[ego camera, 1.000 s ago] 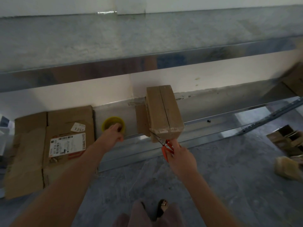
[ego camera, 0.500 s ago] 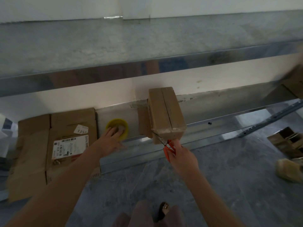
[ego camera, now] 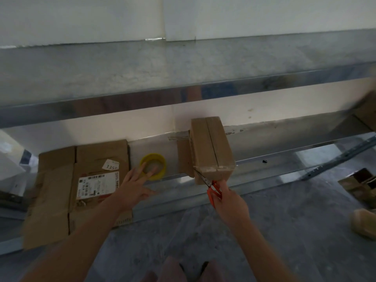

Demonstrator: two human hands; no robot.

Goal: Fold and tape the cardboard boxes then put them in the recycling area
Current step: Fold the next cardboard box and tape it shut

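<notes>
A dim metal shelf [ego camera: 270, 143] runs low along a white wall, above a grey floor [ego camera: 284, 231]. In the head view a closed cardboard box [ego camera: 211, 147] stands near the shelf's front edge. The right hand [ego camera: 232, 202] grips orange scissors [ego camera: 209, 184], whose blades meet the box's near left corner. The left hand [ego camera: 132, 188] is spread flat, its fingertips over a yellow tape roll [ego camera: 161, 169]; contact is unclear. Flattened cardboard [ego camera: 61, 190] overhangs the shelf's left end, blurred. A tan object [ego camera: 364, 222] is cut off at the frame's right.

Yellow tape roll [ego camera: 153, 166], orange-handled scissors [ego camera: 211, 189], brown cardboard box [ego camera: 211, 148], grey floor [ego camera: 284, 231].
</notes>
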